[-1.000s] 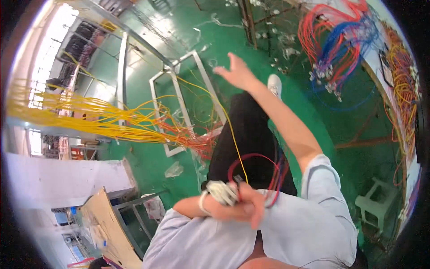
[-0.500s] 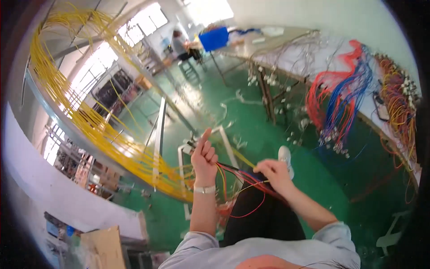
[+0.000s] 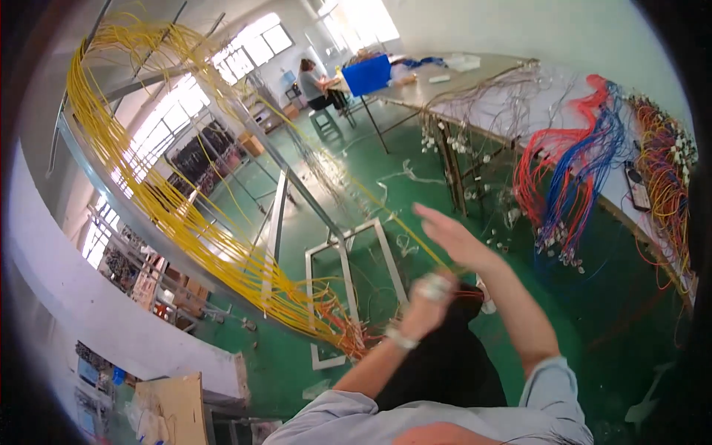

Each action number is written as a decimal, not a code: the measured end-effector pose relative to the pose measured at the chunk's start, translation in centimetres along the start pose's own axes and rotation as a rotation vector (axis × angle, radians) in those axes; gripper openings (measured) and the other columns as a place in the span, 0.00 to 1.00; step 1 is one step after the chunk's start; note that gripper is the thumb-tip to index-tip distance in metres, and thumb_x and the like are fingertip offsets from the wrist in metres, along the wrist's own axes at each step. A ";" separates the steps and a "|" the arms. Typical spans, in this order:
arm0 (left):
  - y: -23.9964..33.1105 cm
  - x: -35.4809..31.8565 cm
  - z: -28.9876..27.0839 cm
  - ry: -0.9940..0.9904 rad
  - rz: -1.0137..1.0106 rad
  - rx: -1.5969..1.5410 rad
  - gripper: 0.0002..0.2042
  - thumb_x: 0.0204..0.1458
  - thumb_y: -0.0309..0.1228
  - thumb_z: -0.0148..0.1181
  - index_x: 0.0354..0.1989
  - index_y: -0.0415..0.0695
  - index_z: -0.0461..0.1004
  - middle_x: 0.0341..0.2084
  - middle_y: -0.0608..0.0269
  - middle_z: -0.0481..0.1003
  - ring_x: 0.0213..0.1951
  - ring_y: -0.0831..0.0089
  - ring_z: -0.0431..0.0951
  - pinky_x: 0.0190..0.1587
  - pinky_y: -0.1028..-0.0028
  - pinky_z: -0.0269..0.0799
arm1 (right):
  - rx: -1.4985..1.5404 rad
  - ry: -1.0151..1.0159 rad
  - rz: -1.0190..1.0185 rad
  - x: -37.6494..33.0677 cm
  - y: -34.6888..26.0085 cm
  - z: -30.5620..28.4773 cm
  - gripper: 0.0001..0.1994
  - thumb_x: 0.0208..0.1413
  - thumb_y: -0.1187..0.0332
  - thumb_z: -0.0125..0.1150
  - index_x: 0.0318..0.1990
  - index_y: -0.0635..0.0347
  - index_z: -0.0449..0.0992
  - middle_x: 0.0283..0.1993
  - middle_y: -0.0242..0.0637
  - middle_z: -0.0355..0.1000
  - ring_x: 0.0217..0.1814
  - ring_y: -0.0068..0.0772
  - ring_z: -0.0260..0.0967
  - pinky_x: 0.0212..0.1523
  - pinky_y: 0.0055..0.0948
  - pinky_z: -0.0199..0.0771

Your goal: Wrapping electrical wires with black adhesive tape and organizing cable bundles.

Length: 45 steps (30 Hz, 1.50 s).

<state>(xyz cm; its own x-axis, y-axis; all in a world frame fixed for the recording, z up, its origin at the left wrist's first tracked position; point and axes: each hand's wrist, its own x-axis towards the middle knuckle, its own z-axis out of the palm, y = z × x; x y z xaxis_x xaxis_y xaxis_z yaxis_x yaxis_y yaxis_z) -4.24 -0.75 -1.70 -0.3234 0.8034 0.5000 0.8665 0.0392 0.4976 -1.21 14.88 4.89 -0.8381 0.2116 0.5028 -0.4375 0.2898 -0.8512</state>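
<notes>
My left hand [image 3: 424,313], partly smeared by motion, is closed on a bundle of thin wires in front of my dark trousers. A whitish cluster of connectors [image 3: 434,287] shows at its fingers. Red wires [image 3: 469,294] trail from the bundle to the right. A yellow wire [image 3: 415,236] stretches from the upper left down to my left hand. Just above it, my right hand [image 3: 458,241] is held flat with fingers stretched out, apart from the bundle. Whether the yellow wire touches the right hand is hard to see.
Long yellow wires [image 3: 141,189] hang along a metal frame [image 3: 300,194] at left. On the right, a table [image 3: 512,133] bears red wires [image 3: 549,141], blue wires [image 3: 586,156] and multicoloured harnesses [image 3: 664,174]. Another person [image 3: 317,85] sits at the far end near a blue panel [image 3: 367,76].
My left hand has swung right with the wire bundle, towards my right hand. The right hand has risen and its fingers have straightened from a pinch near the yellow wire.
</notes>
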 end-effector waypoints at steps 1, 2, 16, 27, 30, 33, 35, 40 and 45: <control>0.9 -1.4 4.7 -0.002 -0.018 -0.429 0.03 0.53 0.24 0.52 0.29 0.39 0.68 0.23 0.62 0.68 0.28 0.74 0.67 0.32 0.70 0.66 | 0.341 -0.172 0.099 3.2 -2.0 0.4 0.23 0.62 0.56 0.47 0.60 0.58 0.64 0.63 0.46 0.61 0.65 0.39 0.57 0.63 0.38 0.56; 1.2 -2.8 7.7 -0.123 -0.250 -0.669 0.03 0.53 0.23 0.52 0.31 0.37 0.69 0.24 0.64 0.69 0.29 0.77 0.66 0.34 0.71 0.66 | 0.600 -0.263 0.199 5.5 -4.2 1.6 0.21 0.62 0.56 0.47 0.56 0.60 0.67 0.52 0.44 0.67 0.54 0.35 0.65 0.54 0.33 0.64; -0.1 8.1 -11.9 0.432 -0.154 -1.508 0.11 0.61 0.40 0.46 0.43 0.48 0.68 0.22 0.71 0.69 0.13 0.86 0.48 0.13 0.85 0.42 | 0.119 0.321 0.547 -19.2 13.2 -0.9 0.13 0.58 0.70 0.49 0.23 0.65 0.73 0.22 0.33 0.67 0.28 0.27 0.65 0.31 0.27 0.63; -1.1 -3.8 15.1 -0.377 -1.006 -1.362 0.03 0.57 0.31 0.54 0.34 0.47 0.69 0.23 0.69 0.68 0.22 0.78 0.67 0.20 0.79 0.59 | 0.547 -0.147 0.277 5.2 -5.3 0.7 0.17 0.62 0.58 0.47 0.44 0.65 0.73 0.26 0.32 0.69 0.27 0.23 0.66 0.32 0.23 0.67; -2.1 -3.4 12.1 -0.019 -0.929 -1.149 0.04 0.57 0.27 0.51 0.35 0.41 0.72 0.28 0.68 0.72 0.29 0.76 0.69 0.29 0.75 0.64 | 0.525 0.179 0.110 3.1 -8.6 -0.6 0.16 0.62 0.59 0.49 0.26 0.60 0.71 0.14 0.20 0.52 0.14 0.12 0.47 0.16 0.18 0.41; -1.0 -0.1 5.8 0.475 -0.767 -0.944 0.09 0.59 0.28 0.48 0.44 0.41 0.73 0.30 0.70 0.69 0.18 0.85 0.59 0.17 0.84 0.52 | 0.320 0.310 0.117 -1.8 -2.6 -4.0 0.16 0.63 0.60 0.48 0.25 0.59 0.71 0.13 0.18 0.53 0.15 0.09 0.46 0.17 0.17 0.42; 0.1 1.4 2.8 0.537 -0.630 -1.093 0.14 0.62 0.41 0.46 0.34 0.43 0.70 0.18 0.75 0.57 0.15 0.89 0.51 0.14 0.85 0.40 | 0.282 0.331 0.195 -4.6 0.4 -3.7 0.16 0.64 0.61 0.47 0.25 0.58 0.71 0.14 0.18 0.53 0.16 0.08 0.45 0.17 0.16 0.40; 2.7 5.3 0.7 -0.074 -0.836 -1.476 0.23 0.61 0.51 0.42 0.23 0.46 0.67 0.11 0.79 0.52 0.11 0.87 0.47 0.12 0.83 0.38 | -0.108 0.240 0.257 -11.6 3.3 -3.0 0.11 0.61 0.69 0.47 0.28 0.64 0.72 0.26 0.28 0.66 0.31 0.17 0.60 0.33 0.22 0.62; 2.3 4.2 3.6 -0.286 -0.898 -1.623 0.22 0.62 0.50 0.41 0.32 0.43 0.70 0.13 0.80 0.51 0.12 0.89 0.45 0.11 0.85 0.38 | -0.178 0.253 0.158 -14.0 2.3 -4.1 0.11 0.61 0.68 0.48 0.27 0.63 0.70 0.25 0.32 0.64 0.31 0.25 0.59 0.36 0.26 0.61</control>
<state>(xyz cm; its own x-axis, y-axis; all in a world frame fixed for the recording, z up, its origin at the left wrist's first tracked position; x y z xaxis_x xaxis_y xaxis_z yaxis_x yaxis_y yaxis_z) -2.22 4.85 -1.01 -0.2040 0.9349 -0.2904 -0.7151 0.0603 0.6964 10.89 16.43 -3.51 -0.7740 0.4852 0.4068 -0.2263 0.3880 -0.8934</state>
